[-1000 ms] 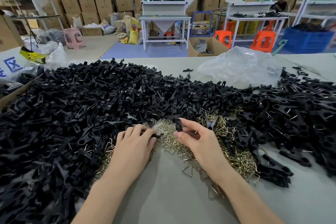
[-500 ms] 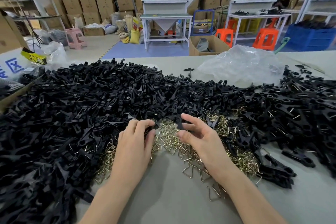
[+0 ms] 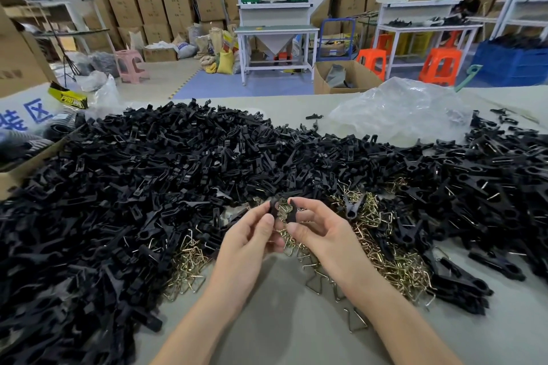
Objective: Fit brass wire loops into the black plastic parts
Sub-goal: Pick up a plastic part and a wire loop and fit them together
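Left hand (image 3: 252, 235) pinches a black part (image 3: 273, 207), right hand (image 3: 324, 234) a second black part (image 3: 292, 213), over near brass wire loops (image 3: 394, 264); shallow fingertip grips may let either drop.

Black plastic parts (image 3: 148, 187); brass-gold wire loops (image 3: 394, 264); grey table (image 3: 281, 329); orange stools (image 3: 440, 65) upper right; pink stool (image 3: 130, 64) upper left

Light: we log bright, even indoor light from above. Shadows: soft and faint on the table (image 3: 267, 323), denser within the black plastic parts (image 3: 148, 172), whose detail we lose at lower left. Glare: glints on the brass wire loops (image 3: 397, 271), sheen on the clear bag (image 3: 400, 109). Distortion: wide-angle bowing; the white rack (image 3: 427, 27) leans at the right edge. Focus: centre crisp, far background slightly soft.
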Demonstrator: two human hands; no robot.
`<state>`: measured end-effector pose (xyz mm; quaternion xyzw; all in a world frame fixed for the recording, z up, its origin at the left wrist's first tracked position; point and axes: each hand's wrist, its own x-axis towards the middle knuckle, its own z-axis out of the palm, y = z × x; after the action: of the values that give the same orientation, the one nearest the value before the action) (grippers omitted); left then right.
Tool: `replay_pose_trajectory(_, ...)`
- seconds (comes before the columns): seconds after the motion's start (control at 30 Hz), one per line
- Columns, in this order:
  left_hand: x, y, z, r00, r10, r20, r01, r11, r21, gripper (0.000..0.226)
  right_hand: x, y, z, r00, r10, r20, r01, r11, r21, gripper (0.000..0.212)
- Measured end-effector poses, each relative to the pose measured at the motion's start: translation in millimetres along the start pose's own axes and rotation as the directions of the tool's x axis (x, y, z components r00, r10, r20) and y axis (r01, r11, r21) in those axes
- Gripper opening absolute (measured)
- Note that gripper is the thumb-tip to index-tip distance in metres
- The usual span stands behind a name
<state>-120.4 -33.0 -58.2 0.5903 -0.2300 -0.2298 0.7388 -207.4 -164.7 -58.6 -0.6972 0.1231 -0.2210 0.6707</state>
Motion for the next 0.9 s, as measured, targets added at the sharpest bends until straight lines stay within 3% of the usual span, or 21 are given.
replay_pose_trajectory(0.6,-1.1,-6.8,3.2,0.997,0.071,0.008,-0.072,0.99,0.125,0.02,1.2,-1.9,2.1,0.999,-0.019,-0.033,0.016,0.997,-0.074,0.048)
replay_pose_trajectory(0.9,-2.7,-5.4,4.1,0.995,0.09,0.038,-0.095,0.98,0.176,0.015,0.2,-3.5,3.6,0.999,-0.039,-0.012,0.038,0.999,-0.019,0.047)
